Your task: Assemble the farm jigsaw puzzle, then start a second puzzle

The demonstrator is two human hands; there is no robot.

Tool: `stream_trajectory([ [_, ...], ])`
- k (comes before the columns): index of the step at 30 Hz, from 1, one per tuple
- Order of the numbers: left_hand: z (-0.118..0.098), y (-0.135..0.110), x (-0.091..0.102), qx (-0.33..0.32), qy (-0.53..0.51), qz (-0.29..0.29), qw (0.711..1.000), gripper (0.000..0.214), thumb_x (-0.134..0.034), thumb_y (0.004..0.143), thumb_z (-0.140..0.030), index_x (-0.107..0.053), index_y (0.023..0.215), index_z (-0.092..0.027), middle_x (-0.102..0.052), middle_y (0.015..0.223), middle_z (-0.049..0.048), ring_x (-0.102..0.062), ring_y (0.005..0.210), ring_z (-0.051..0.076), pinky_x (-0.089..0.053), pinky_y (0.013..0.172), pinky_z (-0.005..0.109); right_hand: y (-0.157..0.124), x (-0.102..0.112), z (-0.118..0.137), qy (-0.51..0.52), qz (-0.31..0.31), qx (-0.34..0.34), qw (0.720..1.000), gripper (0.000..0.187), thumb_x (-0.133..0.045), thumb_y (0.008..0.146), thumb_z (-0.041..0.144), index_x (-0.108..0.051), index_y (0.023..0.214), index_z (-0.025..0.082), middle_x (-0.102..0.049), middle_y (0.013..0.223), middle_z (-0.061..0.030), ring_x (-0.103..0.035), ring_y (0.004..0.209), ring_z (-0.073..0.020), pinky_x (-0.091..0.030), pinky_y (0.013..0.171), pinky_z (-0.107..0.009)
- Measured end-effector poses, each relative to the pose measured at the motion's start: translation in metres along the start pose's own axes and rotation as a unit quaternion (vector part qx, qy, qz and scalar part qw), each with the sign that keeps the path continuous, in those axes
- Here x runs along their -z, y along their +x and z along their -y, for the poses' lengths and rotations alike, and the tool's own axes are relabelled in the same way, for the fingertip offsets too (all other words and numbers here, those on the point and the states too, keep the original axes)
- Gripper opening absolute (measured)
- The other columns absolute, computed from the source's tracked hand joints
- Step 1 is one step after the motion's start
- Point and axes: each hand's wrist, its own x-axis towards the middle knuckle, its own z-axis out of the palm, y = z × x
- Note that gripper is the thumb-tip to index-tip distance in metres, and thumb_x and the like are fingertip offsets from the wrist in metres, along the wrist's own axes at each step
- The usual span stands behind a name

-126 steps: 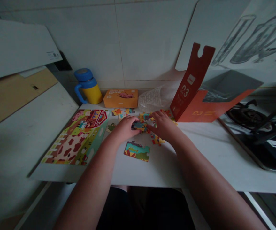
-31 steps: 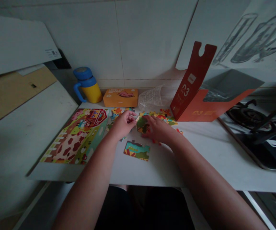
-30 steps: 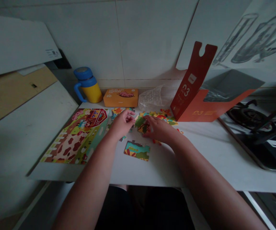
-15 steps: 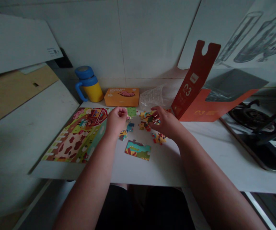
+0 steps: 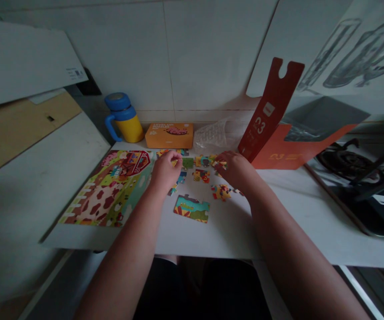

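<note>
Jigsaw puzzle pieces lie loosely spread on the white tabletop. My left hand (image 5: 167,171) is over the left side of them, thumb and fingers pinched together; whatever they hold is hidden. Just right of those fingertips lies a green puzzle piece (image 5: 188,163). My right hand (image 5: 234,168) reaches down at the right of the spread, fingers curled on a puzzle piece (image 5: 221,165) that they partly cover. Between the hands is a yellow-and-red piece (image 5: 201,175), and a colourful piece (image 5: 221,192) sits below my right hand. Nearer me are joined teal-and-green pieces (image 5: 192,209).
A farm picture sheet (image 5: 102,195) lies at the left. Along the wall stand a blue-and-yellow mug (image 5: 128,124), an orange puzzle box (image 5: 169,135) and clear plastic wrap (image 5: 212,135). An opened red-orange box (image 5: 272,151) and a gas stove (image 5: 362,178) are at the right.
My right hand has lowered and its fingers have closed in on the pieces. My left hand has shifted slightly right and down, and the green piece now shows beside its fingertips.
</note>
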Motion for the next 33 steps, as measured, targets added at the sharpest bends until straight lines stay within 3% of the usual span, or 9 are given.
stream_trajectory([
  [6,-0.005,-0.002,0.002,-0.001,0.011,0.009,1.0,0.006,-0.065,0.095,-0.02,-0.069,0.094,-0.024,-0.08,0.1,0.0037,-0.074,0.095,0.02,-0.056,0.091,0.034,0.0,0.0,0.003,0.0,0.016,-0.014,1.0,0.019,-0.066,0.098,0.027,-0.079,0.11,0.021,-0.08,0.109,-0.0116,-0.074,0.103,-0.0279,-0.054,0.093,-0.037],
  [16,0.001,0.002,0.014,0.016,0.031,-0.022,0.999,0.007,-0.066,0.095,-0.021,-0.071,0.094,-0.024,-0.08,0.097,0.0032,-0.073,0.09,0.02,-0.054,0.085,0.032,-0.003,0.021,0.0,-0.022,-0.086,-0.148,0.985,0.023,-0.059,0.099,0.025,-0.079,0.109,0.021,-0.082,0.102,-0.0093,-0.076,0.091,-0.0268,-0.048,0.075,-0.033],
  [23,0.011,0.006,0.025,0.055,0.055,-0.06,0.995,0.005,-0.066,0.093,-0.023,-0.072,0.093,-0.023,-0.081,0.096,0.0047,-0.073,0.085,0.021,-0.054,0.081,0.031,-0.004,0.022,-0.001,-0.045,-0.053,-0.173,0.982,0.028,-0.056,0.1,0.027,-0.081,0.112,0.021,-0.083,0.105,-0.0123,-0.076,0.091,-0.0282,-0.049,0.075,-0.035],
  [33,0.001,0.006,0.027,0.087,0.101,-0.025,0.991,0.008,-0.065,0.096,-0.021,-0.073,0.097,-0.021,-0.081,0.097,0.0058,-0.074,0.087,0.02,-0.052,0.081,0.029,-0.005,0.027,-0.002,-0.071,-0.019,-0.223,0.972,0.031,-0.053,0.102,0.03,-0.08,0.114,0.021,-0.082,0.107,-0.0147,-0.076,0.095,-0.0285,-0.049,0.077,-0.033],
])
